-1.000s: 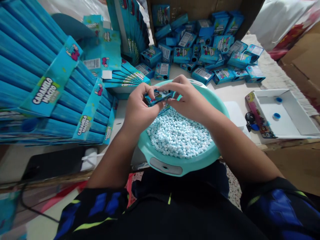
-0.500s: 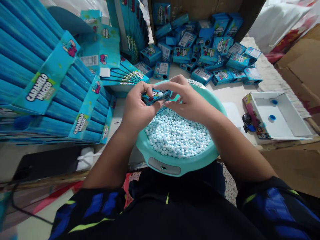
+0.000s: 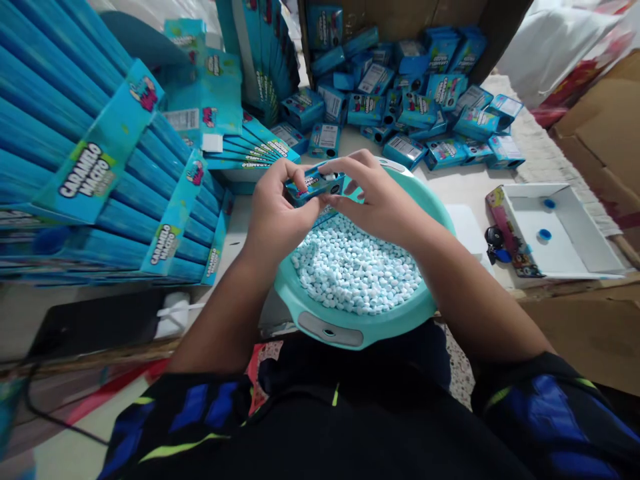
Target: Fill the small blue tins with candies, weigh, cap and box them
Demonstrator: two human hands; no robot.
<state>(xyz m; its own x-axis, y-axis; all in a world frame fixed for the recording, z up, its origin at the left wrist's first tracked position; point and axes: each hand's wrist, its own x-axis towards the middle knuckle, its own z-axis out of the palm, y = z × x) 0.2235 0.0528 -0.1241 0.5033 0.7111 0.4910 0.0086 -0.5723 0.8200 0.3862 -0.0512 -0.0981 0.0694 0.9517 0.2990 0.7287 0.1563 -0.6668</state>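
A small blue candy box (image 3: 314, 187) with printed lettering is held over the far part of a turquoise basin (image 3: 395, 328). Gripping its left end is my left hand (image 3: 274, 212), thumb along the near side and bent fingers behind. My right hand (image 3: 376, 200) pinches the box's right end between thumb and forefinger. Something white shows at the upper edge of the box, near my right fingertips; its detail is too small to make out. Many pale blue and white candies (image 3: 360, 273) fill the basin below both hands.
A heap of similar blue boxes (image 3: 417, 110) spills from a cardboard carton at the back. Stacked flat blue cartons (image 3: 95, 167) stand on the left. A dark tablet-like slab (image 3: 95, 325) lies front left. On the right is an open white tray (image 3: 575, 233) with blue caps.
The box has tipped slightly between my hands, and my right fingertips have shifted along its upper edge. A white candy seen earlier on the box's face no longer shows there.
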